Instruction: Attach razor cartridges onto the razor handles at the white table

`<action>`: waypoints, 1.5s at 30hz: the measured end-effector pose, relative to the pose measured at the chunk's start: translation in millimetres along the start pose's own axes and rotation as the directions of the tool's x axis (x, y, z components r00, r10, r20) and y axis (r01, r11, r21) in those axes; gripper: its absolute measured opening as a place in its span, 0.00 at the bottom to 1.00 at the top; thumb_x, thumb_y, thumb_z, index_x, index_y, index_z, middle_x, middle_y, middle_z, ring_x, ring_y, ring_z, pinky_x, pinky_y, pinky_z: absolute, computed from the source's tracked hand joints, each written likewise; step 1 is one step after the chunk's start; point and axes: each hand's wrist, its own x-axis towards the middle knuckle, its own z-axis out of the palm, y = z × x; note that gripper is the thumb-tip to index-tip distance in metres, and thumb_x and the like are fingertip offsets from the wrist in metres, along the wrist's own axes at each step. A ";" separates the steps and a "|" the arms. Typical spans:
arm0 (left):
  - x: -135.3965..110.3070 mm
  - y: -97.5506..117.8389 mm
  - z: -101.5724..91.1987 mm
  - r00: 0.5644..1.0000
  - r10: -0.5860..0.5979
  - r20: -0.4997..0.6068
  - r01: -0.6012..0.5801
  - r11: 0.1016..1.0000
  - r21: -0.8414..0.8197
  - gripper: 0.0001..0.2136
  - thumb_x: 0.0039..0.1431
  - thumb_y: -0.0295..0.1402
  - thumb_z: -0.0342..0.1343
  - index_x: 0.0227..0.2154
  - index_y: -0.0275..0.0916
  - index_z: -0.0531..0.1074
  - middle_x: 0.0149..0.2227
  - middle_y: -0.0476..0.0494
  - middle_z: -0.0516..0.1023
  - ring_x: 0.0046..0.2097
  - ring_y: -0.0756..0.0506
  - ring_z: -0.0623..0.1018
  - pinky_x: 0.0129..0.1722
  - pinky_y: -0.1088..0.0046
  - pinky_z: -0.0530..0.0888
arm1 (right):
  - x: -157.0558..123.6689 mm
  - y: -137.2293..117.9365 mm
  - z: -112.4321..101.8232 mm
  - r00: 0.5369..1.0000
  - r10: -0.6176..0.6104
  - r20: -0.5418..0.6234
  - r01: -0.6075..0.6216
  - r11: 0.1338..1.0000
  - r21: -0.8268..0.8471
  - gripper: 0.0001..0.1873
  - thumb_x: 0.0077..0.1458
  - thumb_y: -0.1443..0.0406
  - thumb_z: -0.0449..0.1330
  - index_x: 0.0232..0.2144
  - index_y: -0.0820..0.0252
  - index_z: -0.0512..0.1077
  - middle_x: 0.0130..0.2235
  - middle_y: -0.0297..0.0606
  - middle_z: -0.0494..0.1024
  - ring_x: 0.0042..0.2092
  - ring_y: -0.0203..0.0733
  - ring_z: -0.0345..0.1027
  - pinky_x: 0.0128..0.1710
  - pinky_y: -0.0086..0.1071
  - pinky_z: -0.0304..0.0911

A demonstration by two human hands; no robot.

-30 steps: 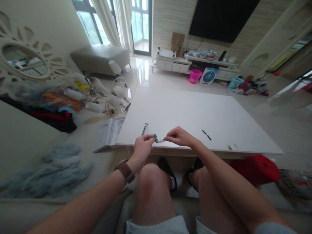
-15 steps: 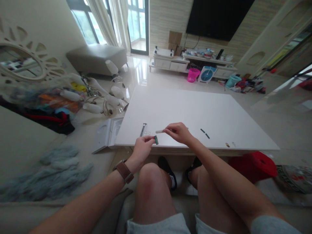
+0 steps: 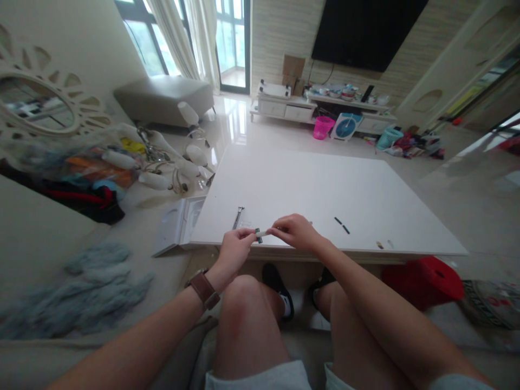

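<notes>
1. The left hand (image 3: 235, 249) is pinching a small green piece (image 3: 259, 238) between thumb and fingers, above the near edge of the white table (image 3: 317, 184), left of that edge's middle.
2. The right hand (image 3: 296, 232) is pinching a slim white-tipped stick (image 3: 263, 233) above the same edge; its tip is overlapping the green piece in view, though whether they are touching is too small to tell.
3. A silver tool (image 3: 237, 218) is lying on the table's near left part.
4. 2 dark strips (image 3: 338, 221) are lying nearly end to end on the table's near right half.
5. A red object (image 3: 422, 283) is standing beside the table's near right side.
</notes>
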 end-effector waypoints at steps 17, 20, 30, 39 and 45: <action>-0.5 3.2 0.3 0.999 0.032 0.024 -0.033 0.999 0.025 0.10 0.44 0.35 0.61 0.27 0.36 0.82 0.26 0.44 0.80 0.29 0.48 0.71 0.30 0.73 0.63 | -1.4 8.3 -4.2 0.987 0.070 -0.147 -0.069 0.998 0.006 0.23 0.64 0.51 0.54 0.28 0.61 0.77 0.25 0.37 0.73 0.26 0.34 0.59 0.29 0.31 0.46; -0.5 3.0 0.0 0.999 0.033 0.019 -0.034 0.999 0.019 0.10 0.45 0.35 0.61 0.27 0.35 0.82 0.23 0.46 0.77 0.27 0.49 0.70 0.30 0.73 0.63 | -2.1 8.7 -5.3 0.998 -0.009 -0.056 0.013 0.998 0.065 0.23 0.64 0.52 0.54 0.27 0.62 0.77 0.22 0.34 0.70 0.25 0.33 0.57 0.28 0.30 0.47; 0.0 2.3 -0.3 0.999 0.023 0.036 -0.024 1.000 0.018 0.10 0.44 0.35 0.61 0.27 0.35 0.82 0.23 0.46 0.77 0.28 0.48 0.70 0.32 0.72 0.64 | -0.2 10.8 -3.0 0.995 0.016 -0.097 -0.019 0.999 -0.034 0.22 0.64 0.53 0.54 0.25 0.61 0.76 0.22 0.34 0.70 0.25 0.33 0.58 0.28 0.30 0.46; 1.8 -1.5 -0.3 0.999 0.023 0.048 -0.024 1.000 0.011 0.10 0.44 0.35 0.60 0.28 0.35 0.82 0.26 0.44 0.79 0.27 0.49 0.69 0.29 0.73 0.61 | 2.8 9.5 1.7 0.988 0.022 -0.151 -0.028 0.999 -0.034 0.22 0.64 0.54 0.54 0.26 0.61 0.76 0.23 0.35 0.71 0.25 0.32 0.58 0.28 0.30 0.45; -0.2 1.1 0.8 0.999 0.015 0.030 -0.015 1.000 -0.002 0.09 0.44 0.34 0.59 0.25 0.35 0.81 0.23 0.46 0.76 0.25 0.51 0.66 0.26 0.74 0.59 | 2.5 8.4 2.1 0.996 -0.086 -0.016 0.087 0.996 0.028 0.21 0.64 0.55 0.53 0.26 0.61 0.76 0.22 0.34 0.70 0.25 0.33 0.58 0.28 0.29 0.47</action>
